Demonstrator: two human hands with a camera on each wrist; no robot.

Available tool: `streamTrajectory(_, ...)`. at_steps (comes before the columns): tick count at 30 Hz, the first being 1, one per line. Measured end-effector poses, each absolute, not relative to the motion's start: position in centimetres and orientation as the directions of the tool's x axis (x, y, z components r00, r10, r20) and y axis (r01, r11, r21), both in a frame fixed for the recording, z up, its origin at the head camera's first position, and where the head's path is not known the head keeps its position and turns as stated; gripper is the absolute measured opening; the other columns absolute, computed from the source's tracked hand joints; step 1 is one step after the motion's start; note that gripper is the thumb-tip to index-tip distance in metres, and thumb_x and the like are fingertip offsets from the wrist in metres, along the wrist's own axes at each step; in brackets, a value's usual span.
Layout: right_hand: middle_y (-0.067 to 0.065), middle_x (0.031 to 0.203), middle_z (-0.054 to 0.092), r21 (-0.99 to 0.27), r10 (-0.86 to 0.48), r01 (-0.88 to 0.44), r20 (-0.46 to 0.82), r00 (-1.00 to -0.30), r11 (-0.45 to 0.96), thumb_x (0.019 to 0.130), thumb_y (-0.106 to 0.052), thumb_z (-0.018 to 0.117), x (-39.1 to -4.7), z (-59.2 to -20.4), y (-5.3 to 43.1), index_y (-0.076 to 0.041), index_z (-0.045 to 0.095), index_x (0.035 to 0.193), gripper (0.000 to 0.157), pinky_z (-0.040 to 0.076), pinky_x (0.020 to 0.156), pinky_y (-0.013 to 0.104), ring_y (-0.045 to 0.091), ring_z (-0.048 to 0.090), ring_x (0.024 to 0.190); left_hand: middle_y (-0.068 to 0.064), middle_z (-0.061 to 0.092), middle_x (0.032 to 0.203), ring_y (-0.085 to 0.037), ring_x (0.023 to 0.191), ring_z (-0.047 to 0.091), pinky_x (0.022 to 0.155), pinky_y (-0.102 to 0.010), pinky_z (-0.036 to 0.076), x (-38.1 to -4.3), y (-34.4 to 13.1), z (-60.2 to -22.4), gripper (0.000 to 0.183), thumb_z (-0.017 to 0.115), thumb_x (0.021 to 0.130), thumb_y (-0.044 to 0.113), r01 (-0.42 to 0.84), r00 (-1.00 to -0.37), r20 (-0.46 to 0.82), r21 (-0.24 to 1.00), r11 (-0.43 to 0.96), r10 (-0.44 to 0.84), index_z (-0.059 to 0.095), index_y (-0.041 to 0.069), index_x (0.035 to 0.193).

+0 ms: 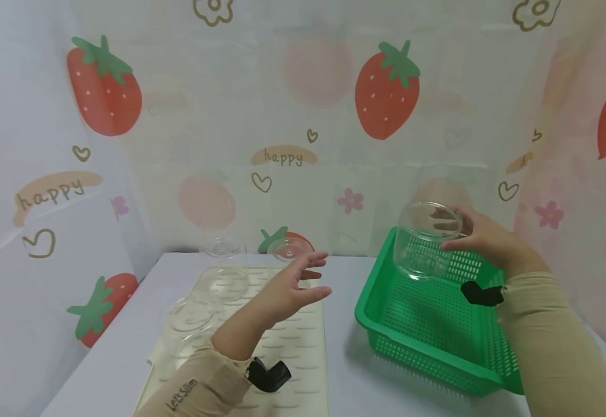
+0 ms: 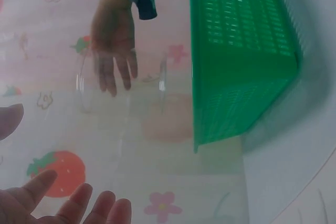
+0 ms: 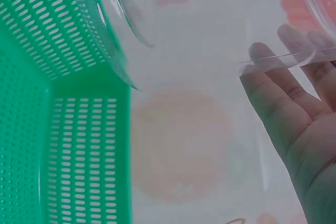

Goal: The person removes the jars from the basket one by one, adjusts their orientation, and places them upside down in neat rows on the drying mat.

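Note:
My right hand (image 1: 472,231) holds a clear round plastic container (image 1: 404,252) by its rim, over the green basket (image 1: 362,315). Through the clear wall, the fingertips of this hand (image 3: 299,103) show in the right wrist view. The left wrist view has the container (image 2: 81,85) off the table beside the basket's wall (image 2: 247,72). My left hand (image 1: 292,289) hovers over the cream ridged mat (image 1: 292,359), holding nothing, its fingers spread and loosely bent. Several similar clear containers stand on the mat's left and far parts, among them a near one (image 1: 190,318).
The basket has perforated walls and stands on the right side of the white table (image 1: 344,370). A strawberry-print curtain (image 1: 308,116) closes off the back and both sides, right behind the table's far edge.

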State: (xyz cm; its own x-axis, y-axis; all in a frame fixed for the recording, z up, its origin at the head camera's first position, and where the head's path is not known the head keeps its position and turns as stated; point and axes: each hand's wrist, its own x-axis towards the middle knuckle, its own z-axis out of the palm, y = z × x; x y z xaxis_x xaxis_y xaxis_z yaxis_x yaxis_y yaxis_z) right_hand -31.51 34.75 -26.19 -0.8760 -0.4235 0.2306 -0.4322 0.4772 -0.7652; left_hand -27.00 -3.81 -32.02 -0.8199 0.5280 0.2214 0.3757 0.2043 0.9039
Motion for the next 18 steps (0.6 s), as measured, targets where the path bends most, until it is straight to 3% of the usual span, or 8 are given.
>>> streamTrajectory(8,0.002,0.135,0.042,-0.795,-0.51,-0.505,0.297,-0.808,0.337,0.08,0.005,0.062,-31.0,-25.1,33.0,-0.011,0.028,0.141,0.071,0.047,0.085,0.025,0.01,0.043,0.121,0.003,0.039,0.137,-0.023,0.124,0.041,0.09,-0.044,0.044,-26.9,-4.5,-31.8,0.059,0.064,0.085,0.026,0.381,-0.823,0.228,0.901,0.209,0.521,0.035,0.028,0.136)
streamTrajectory(13,0.0,0.135,0.044,-0.773,-0.58,-0.577,0.352,-0.735,0.263,0.079,0.009,0.061,-31.1,-24.9,31.3,-0.002,0.024,0.14,0.072,0.048,0.085,0.028,0.008,0.046,0.12,0.0,0.038,0.138,-0.024,0.124,0.041,0.09,-0.042,0.045,-26.8,-4.9,-31.7,0.059,0.064,0.086,0.023,0.384,-0.822,0.236,0.902,0.197,0.519,0.035,0.026,0.137)
streamTrajectory(18,0.002,0.139,0.04,-0.779,-0.626,-0.605,0.394,-0.673,0.161,0.077,0.015,0.058,-31.0,-25.1,29.6,-0.006,0.027,0.141,0.074,0.048,0.086,0.031,0.013,0.043,0.124,-0.002,0.037,0.138,-0.025,0.123,0.042,0.089,-0.041,0.045,-26.8,-5.4,-31.7,0.058,0.064,0.086,0.021,0.388,-0.823,0.248,0.902,0.187,0.51,0.035,0.025,0.136)
